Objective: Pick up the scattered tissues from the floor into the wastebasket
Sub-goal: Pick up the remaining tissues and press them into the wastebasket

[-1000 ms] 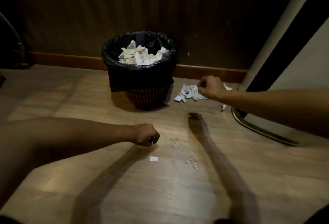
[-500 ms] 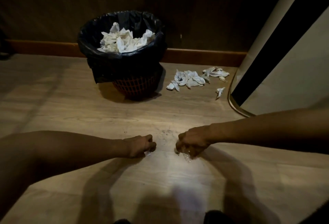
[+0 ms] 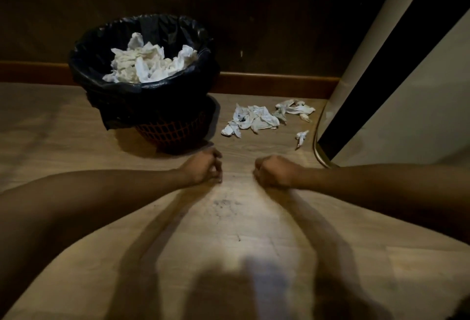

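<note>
- Tissues (image 3: 250,120): three clumps are seen on the floor (image 3: 241,230) between wastebasket (image 3: 145,90) and panel (image 3: 396,106).
- Left hand (image 3: 203,168), right hand (image 3: 273,171): both are curled shut; contents cannot be told.
- Open floor is left between them.

Single head-worn wide-angle view, looking forward and down from low over the wooden floor (image 3: 254,230), facing the dark wall (image 3: 254,14) and baseboard (image 3: 274,83), with both forearms entering from the lower corners, the wastebasket (image 3: 142,93) upper left, near range; no second view to overlap.
</note>
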